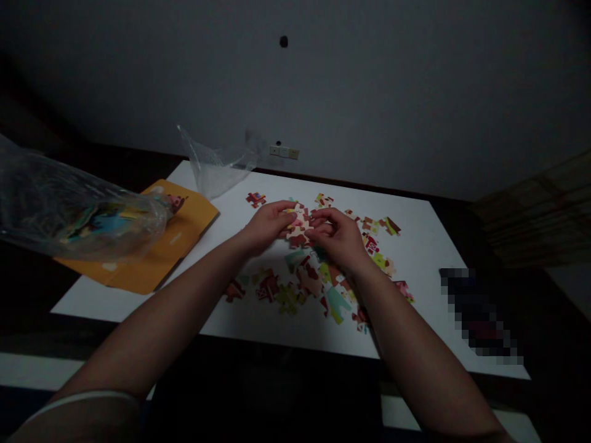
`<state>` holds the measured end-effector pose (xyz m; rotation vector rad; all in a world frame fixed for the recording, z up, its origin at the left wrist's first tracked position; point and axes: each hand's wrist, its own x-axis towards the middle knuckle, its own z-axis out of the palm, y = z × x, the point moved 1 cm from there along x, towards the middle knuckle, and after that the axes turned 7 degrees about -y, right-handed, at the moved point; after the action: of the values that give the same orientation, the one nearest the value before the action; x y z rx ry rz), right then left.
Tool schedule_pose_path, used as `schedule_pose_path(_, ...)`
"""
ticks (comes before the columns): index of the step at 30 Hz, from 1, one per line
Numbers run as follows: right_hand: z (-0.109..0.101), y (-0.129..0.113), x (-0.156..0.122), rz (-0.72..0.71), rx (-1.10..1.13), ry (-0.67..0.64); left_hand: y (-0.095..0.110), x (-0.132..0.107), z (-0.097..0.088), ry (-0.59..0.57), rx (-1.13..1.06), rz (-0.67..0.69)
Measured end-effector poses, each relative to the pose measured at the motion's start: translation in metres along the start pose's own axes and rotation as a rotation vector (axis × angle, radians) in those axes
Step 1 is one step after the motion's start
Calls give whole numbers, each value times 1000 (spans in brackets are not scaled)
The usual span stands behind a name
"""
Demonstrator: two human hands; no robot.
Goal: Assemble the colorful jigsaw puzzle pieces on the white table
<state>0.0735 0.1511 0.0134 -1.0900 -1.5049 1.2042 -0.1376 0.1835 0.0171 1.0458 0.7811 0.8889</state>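
One clear plastic bag is at the far left, with something blue and yellow inside, and it covers part of an orange folder. The folder lies over the left side of the white tabletop. Next comes a second transparent bag, standing crumpled near the back edge, and then a separate red piece.

In the middle, the left hand pinches the left side of a whitish and brown puzzle cluster, which is held above the tabletop. The right hand has its thumb and fingers closed narrowly at the cluster's right side. Below the hands and further to the right, many loose pieces are spread, some overlapping. At the right edge of the tabletop is a dark pixelated patch; its content cannot be told.
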Motion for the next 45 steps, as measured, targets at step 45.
schedule_pose_path(45,-1,5,-3,229,169,-9,6,0,2,62,-87,174)
